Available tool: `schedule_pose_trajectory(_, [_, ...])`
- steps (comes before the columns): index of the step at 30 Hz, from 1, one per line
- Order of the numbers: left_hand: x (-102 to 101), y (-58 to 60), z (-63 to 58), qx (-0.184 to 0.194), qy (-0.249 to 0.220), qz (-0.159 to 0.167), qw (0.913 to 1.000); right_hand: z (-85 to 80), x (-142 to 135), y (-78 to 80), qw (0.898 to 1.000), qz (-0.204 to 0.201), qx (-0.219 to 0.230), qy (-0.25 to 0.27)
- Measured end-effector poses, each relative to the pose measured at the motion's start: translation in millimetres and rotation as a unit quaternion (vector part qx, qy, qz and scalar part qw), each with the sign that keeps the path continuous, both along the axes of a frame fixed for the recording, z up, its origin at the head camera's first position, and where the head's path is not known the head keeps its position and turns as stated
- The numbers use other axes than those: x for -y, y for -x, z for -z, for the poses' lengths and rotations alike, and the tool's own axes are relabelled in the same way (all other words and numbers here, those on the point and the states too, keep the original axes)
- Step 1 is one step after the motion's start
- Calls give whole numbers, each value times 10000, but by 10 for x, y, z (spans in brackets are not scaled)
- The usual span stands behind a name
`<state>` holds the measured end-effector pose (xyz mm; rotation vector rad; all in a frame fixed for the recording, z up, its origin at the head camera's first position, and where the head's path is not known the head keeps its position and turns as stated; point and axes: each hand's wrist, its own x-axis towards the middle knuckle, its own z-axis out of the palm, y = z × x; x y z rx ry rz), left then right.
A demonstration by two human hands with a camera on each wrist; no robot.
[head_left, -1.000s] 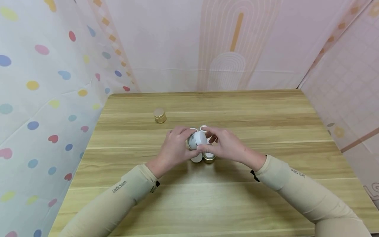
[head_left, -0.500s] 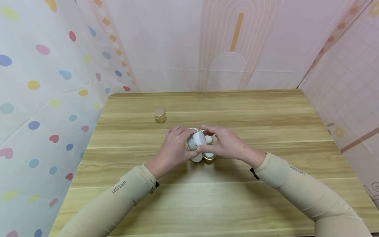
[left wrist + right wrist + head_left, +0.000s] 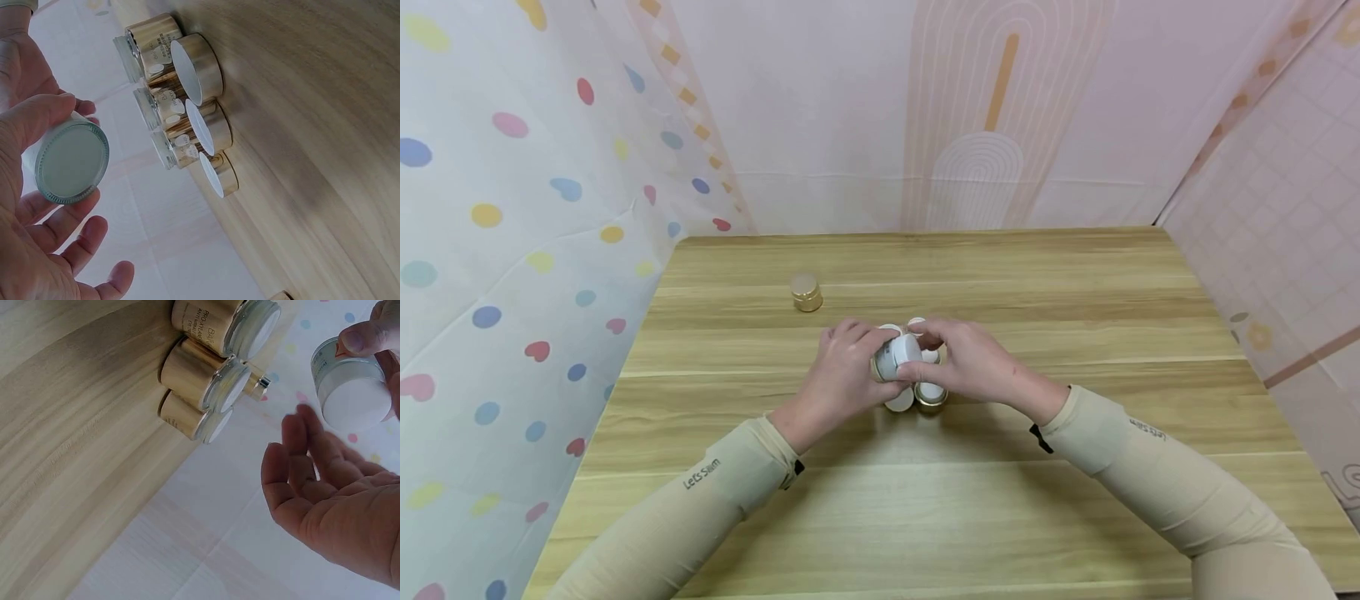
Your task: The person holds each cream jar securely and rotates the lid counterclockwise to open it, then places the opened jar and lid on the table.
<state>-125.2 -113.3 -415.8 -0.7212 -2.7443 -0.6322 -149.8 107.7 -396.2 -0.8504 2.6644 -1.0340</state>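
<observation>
A small glass jar [image 3: 887, 362] with a white top is tilted over a cluster of jars, gripped between thumb and fingers of my left hand [image 3: 842, 368]. In the left wrist view its round glass base [image 3: 72, 164] faces the camera. My right hand [image 3: 977, 360] is at the white top, its thumb touching the near side in the head view. The right wrist view shows the right fingers [image 3: 306, 456] spread and slightly bent, apart from the white top [image 3: 357, 406]. Part of the cluster is hidden below both hands.
Several gold jars [image 3: 194, 372] with glass necks and white tops stand on the wooden table [image 3: 1075, 500]. Gold lids [image 3: 199, 69] with white insides sit close beside them. Further off at the back left is another gold jar [image 3: 807, 295]. Patterned cloth [image 3: 820, 108] hangs behind the table.
The right hand's fingers shift slightly around the white top, and the hand moves a little toward the left. My left hand keeps the jar in nearly the same place.
</observation>
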Motion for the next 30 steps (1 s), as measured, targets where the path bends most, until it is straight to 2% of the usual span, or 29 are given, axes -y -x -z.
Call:
schedule_pose_trajectory(10, [-1, 4, -2, 28, 67, -20, 10000, 16, -1, -1, 9997, -65, -207, -61])
schedule_pose_trajectory(16, [-2, 0, 0, -18, 99, -3, 9999, 15, 34, -11, 9998, 35, -100, -180])
schedule_pose_trajectory(22, [3, 20, -5, -71, -7, 88, 9999, 1, 17, -20, 9996, 126, -247, -97])
schedule_pose_trajectory(30, [31, 75, -92, 141, -53, 307, 9994, -39, -44, 35, 9968, -305, -701, 217])
